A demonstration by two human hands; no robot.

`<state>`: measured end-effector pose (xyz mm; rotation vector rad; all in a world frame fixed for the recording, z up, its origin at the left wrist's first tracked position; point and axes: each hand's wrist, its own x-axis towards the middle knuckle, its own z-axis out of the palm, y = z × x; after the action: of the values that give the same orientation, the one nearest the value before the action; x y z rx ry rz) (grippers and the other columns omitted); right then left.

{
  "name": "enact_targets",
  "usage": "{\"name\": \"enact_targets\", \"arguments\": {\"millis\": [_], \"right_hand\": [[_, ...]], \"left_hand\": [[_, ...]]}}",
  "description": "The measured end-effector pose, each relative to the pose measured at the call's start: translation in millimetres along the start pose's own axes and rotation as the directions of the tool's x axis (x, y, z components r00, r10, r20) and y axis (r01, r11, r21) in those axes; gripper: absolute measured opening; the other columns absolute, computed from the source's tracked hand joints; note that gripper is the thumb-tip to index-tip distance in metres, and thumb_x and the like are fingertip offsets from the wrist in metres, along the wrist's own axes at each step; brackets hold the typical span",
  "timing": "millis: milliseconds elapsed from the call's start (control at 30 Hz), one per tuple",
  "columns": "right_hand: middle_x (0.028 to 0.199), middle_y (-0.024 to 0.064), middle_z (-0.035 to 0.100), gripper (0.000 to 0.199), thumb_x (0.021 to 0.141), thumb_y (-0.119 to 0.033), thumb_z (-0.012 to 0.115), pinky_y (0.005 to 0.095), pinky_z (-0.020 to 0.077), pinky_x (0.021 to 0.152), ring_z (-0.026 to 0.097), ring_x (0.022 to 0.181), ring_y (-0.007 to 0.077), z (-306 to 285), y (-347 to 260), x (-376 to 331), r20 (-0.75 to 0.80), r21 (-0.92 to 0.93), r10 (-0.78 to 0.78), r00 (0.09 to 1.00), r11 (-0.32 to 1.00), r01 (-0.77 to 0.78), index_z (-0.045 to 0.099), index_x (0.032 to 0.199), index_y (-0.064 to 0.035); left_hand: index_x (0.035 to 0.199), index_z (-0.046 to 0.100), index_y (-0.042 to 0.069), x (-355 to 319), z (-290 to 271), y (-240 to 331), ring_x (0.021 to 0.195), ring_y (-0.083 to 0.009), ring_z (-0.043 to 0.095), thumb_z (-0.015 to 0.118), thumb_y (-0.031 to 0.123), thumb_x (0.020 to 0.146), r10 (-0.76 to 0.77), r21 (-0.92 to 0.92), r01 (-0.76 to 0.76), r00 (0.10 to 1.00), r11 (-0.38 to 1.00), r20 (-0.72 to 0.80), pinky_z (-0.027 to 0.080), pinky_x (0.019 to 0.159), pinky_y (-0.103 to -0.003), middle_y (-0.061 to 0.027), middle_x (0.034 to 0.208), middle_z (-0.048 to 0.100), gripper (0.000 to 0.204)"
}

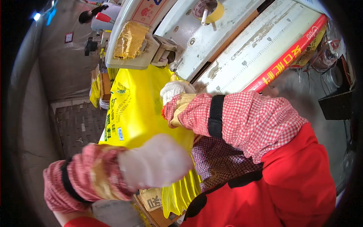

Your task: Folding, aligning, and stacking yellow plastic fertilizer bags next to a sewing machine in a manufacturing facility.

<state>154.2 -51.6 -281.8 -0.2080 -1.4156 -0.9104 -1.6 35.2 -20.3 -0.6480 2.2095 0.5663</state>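
Note:
A bright yellow woven sack (pixel 140 102) with dark printing runs from under the head of a pale sewing machine (pixel 130 56) down toward me. My right hand (pixel 176 90), in a white glove, is at the sack's right edge just below the machine head. Its fingers are curled in on the sack edge, partly hidden by the glove and wrist. Over the lower part of the sack is my left hand (pixel 157 160), also gloved in white; motion blur smears its fingers. More yellow sacks (pixel 181 193) hang in folds below it.
A roll of yellow tape (pixel 212 13) lies on the machine bed. A long white worn board (pixel 245 53) with a red printed strip (pixel 287 56) extends to the upper right. At far right stands a dark box (pixel 336 98). Another person (pixel 104 17) is at the upper left.

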Motion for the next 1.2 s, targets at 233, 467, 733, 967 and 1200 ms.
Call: {"name": "enact_targets", "arguments": {"millis": [233, 467, 733, 967, 1200], "right_hand": [[0.086, 0.0121, 0.055, 0.028, 0.091, -0.023, 0.048, 0.0386, 0.0465, 0.075, 0.057, 0.078, 0.0242, 5.6, -5.1, -44.9, -0.843, -0.238, 0.001, 0.538, 0.896, -0.375, 0.050, 0.100, 0.0026], [0.078, 0.0145, 0.059, 0.010, 0.080, -0.013, 0.056, 0.0382, 0.0462, 0.065, 0.058, 0.074, 0.0245, 38.6, -30.9, -29.0, -0.240, 0.315, 0.143, 0.960, 0.947, -0.062, 0.063, 0.080, -0.0054], [0.092, 0.0188, 0.062, 0.019, 0.075, -0.020, 0.061, 0.0439, 0.0468, 0.077, 0.059, 0.089, 0.0294, 104.3, -70.1, 32.0, 0.028, -0.478, 0.725, 0.688, 0.614, -0.628, 0.064, 0.087, -0.0055], [0.098, 0.0162, 0.064, 0.035, 0.077, -0.028, 0.055, 0.0432, 0.0475, 0.081, 0.060, 0.096, 0.0305, 186.2, -86.0, 112.1, -0.893, -0.395, 0.325, 0.311, -0.897, -0.197, 0.063, 0.108, -0.0135], [0.073, 0.0155, 0.064, 0.029, 0.082, -0.020, 0.045, 0.0414, 0.0502, 0.057, 0.064, 0.064, 0.0296, 144.6, -89.4, 135.6, -0.991, 0.129, -0.022, -0.136, -0.494, -0.860, 0.058, 0.102, -0.0031]], "left_hand": [[0.076, 0.057, 0.011, 34.2, -15.8, -5.2, 0.049, -0.0255, 0.057, 0.059, 0.021, 0.075, -0.136, 0.003, 0.137, 0.986, 0.991, -0.099, 0.047, 0.043, -0.034, -0.0063, 0.057, 0.054, 0.010], [0.067, 0.062, 0.008, -43.4, -71.8, -79.0, 0.060, -0.0306, 0.055, 0.077, 0.032, 0.054, -0.169, 0.260, 0.220, 0.964, 0.940, -0.204, 0.045, 0.060, -0.040, -0.0107, 0.056, 0.053, 0.031], [0.064, 0.057, 0.015, -5.2, -1.1, -4.9, 0.059, -0.0233, 0.057, 0.061, 0.017, 0.068, 0.106, -0.132, -0.134, 0.974, 0.982, -0.199, 0.044, 0.050, -0.035, -0.0032, 0.056, 0.050, 0.006], [0.067, 0.059, 0.014, 17.1, 47.2, -48.6, 0.060, -0.0262, 0.061, 0.057, 0.019, 0.070, -0.209, 0.061, 0.249, 0.905, 0.967, -0.371, 0.048, 0.048, -0.037, -0.0052, 0.064, 0.060, 0.006], [0.072, 0.060, 0.006, 25.1, 91.6, -146.0, 0.064, -0.0319, 0.062, 0.054, 0.012, 0.073, -0.599, -0.097, 0.674, 0.569, 0.732, -0.563, 0.049, 0.056, -0.040, -0.0141, 0.066, 0.060, 0.009]]}}
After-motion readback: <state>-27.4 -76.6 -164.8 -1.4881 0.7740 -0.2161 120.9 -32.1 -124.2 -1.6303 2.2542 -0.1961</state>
